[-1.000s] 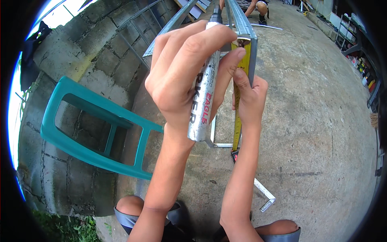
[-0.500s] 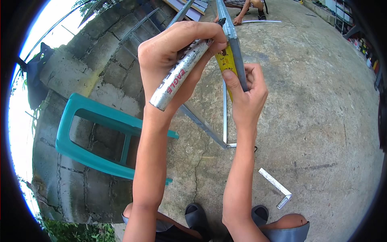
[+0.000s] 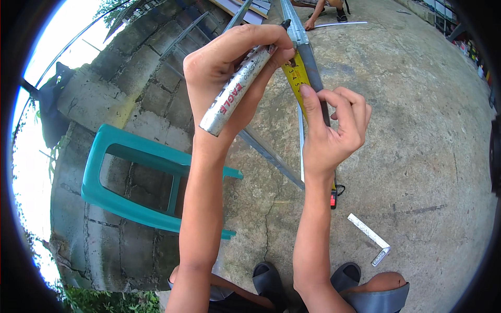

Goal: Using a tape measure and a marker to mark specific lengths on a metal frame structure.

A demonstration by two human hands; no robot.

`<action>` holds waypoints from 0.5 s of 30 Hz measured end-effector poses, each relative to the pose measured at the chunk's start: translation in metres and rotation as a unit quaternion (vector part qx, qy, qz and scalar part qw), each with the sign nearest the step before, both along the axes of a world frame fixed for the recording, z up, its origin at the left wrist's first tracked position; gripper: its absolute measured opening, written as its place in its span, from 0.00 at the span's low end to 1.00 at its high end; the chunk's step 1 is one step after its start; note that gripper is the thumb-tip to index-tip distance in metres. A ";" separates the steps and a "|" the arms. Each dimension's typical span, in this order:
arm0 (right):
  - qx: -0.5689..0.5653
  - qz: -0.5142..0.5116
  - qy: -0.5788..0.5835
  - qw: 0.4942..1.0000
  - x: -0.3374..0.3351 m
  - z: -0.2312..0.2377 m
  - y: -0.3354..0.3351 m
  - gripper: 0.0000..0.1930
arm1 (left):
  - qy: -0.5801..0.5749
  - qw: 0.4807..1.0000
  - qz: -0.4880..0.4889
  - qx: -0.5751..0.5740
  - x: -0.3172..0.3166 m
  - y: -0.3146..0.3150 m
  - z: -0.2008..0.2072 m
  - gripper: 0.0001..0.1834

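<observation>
My left hand (image 3: 209, 62) is closed around a silver marker (image 3: 235, 93), its dark tip pointing up and away. The fingertips of that hand are at the end of a yellow tape measure blade (image 3: 297, 78). The blade lies along a grey metal bar (image 3: 312, 70) that runs away from me. My right hand (image 3: 339, 128) pinches the blade against the bar, thumb on the yellow face and index finger at the bar's far side; the other fingers curl loosely. Below my right wrist, part of the red and black tape case (image 3: 333, 199) shows; my forearm hides the rest.
A teal plastic stool (image 3: 91, 180) lies on its side at left, by a concrete block wall (image 3: 112, 250). A small try square (image 3: 368, 231) rests on the concrete floor at right. Far ahead, another person's hand (image 3: 310, 24) is beside a thin white strip (image 3: 342, 23).
My right index finger has lifted and straightened while the thumb stays on the blade. The tape case has come into sight below my wrist. The whole view has shifted slightly.
</observation>
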State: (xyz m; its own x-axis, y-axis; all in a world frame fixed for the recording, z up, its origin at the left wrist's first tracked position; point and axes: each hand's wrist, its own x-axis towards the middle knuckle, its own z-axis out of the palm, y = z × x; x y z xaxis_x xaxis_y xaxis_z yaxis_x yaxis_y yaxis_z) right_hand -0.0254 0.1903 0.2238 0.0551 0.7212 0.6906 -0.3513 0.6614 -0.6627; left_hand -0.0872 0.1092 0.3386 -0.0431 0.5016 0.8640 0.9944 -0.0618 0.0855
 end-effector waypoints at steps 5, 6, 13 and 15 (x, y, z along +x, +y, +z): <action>0.009 -0.001 0.040 0.999 -0.004 0.001 -0.001 0.08 | -0.022 1.000 -0.020 -0.006 -0.001 -0.002 0.002 0.08; 0.017 -0.008 0.043 0.999 -0.005 0.001 0.000 0.09 | -0.031 0.999 -0.026 -0.008 -0.001 -0.002 0.002 0.08; 0.024 -0.018 0.065 0.997 -0.006 0.011 -0.002 0.09 | -0.036 0.998 -0.043 -0.017 -0.001 -0.005 0.009 0.11; 0.026 -0.013 0.073 0.997 -0.008 0.016 -0.005 0.09 | -0.047 0.998 -0.048 -0.015 -0.003 -0.007 0.009 0.11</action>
State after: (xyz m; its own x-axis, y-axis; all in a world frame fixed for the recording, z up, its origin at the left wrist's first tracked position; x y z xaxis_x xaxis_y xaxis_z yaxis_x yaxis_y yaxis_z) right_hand -0.0334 0.1849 0.2399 0.1754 0.6822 0.7098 -0.4231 0.7032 -0.5714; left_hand -0.0899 0.1024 0.3478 -0.0738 0.5323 0.8433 0.9714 -0.1528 0.1815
